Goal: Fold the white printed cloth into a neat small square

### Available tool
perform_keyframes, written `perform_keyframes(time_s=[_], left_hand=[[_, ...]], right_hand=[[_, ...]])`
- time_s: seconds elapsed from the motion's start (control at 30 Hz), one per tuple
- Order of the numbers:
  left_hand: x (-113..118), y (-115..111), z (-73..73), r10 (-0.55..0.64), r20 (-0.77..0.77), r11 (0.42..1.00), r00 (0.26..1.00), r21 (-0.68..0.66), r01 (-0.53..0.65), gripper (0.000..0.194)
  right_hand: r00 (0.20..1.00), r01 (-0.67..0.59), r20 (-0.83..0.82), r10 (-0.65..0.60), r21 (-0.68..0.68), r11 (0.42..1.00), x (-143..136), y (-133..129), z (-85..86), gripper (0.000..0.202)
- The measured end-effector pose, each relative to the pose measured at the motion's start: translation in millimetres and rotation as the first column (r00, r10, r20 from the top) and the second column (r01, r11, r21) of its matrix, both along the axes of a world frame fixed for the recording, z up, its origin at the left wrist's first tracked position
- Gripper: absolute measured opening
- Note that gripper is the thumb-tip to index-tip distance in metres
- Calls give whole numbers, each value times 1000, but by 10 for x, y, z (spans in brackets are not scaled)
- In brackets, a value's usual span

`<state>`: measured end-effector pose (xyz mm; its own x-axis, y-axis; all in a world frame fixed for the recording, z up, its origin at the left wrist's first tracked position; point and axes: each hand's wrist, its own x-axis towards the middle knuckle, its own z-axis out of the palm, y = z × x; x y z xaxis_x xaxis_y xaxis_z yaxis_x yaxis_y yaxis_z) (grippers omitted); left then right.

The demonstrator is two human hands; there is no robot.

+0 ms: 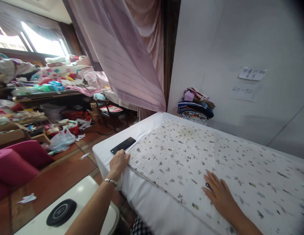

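A white muslin cloth point(171, 163) printed with small grey and green palm trees and pineapples lies spread flat over the white-covered table. My left hand point(119, 162), a metal bracelet on its wrist, is closed on the cloth's near left corner, though the fingertips are partly hidden. Just beyond that hand rests a black phone point(123, 145) on the white table cover point(142, 133). Farther right, my right hand point(219, 192) lies flat on the cloth with fingers spread and holds nothing.
Folded clothes point(196, 106) are stacked at the table's far edge against the wall. A white stool point(88, 192) with a round black object point(61, 212) stands at lower left. A pink curtain point(122, 52) hangs beyond. Boxes, bags and a pink rolled mat point(13, 166) crowd the floor.
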<state>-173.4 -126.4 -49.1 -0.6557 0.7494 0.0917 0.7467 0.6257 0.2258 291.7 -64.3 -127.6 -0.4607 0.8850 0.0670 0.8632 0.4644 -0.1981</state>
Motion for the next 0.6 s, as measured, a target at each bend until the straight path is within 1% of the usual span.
perform_keyframes(time_s=[0.1,0.2,0.4,0.43,0.5,0.6], left_hand=[[-12,12,-10,-8,-18,999,1000,-32,7,31],[-39,26,-15,-50,-36,998,998,-38,49,29],[7,1,-14,-161,-129,986,979,31,166,22],[20,-5,-9,-160,-119,985,980,47,167,23],[33,-8,8,-124,-55,991,991,53,126,26],[8,14,46,-35,50,999,998,-3,35,31]], right_hand=[[1000,1,-12,-1,21,1000,8,10,-37,58],[1000,6,-3,-6,39,999,17,15,-49,57],[1000,14,13,-14,23,1000,21,12,-24,60],[1000,15,14,-15,9,1000,18,10,-12,60],[1000,18,16,-17,-25,1000,13,4,13,60],[1000,18,13,-18,-40,999,10,-2,26,60]])
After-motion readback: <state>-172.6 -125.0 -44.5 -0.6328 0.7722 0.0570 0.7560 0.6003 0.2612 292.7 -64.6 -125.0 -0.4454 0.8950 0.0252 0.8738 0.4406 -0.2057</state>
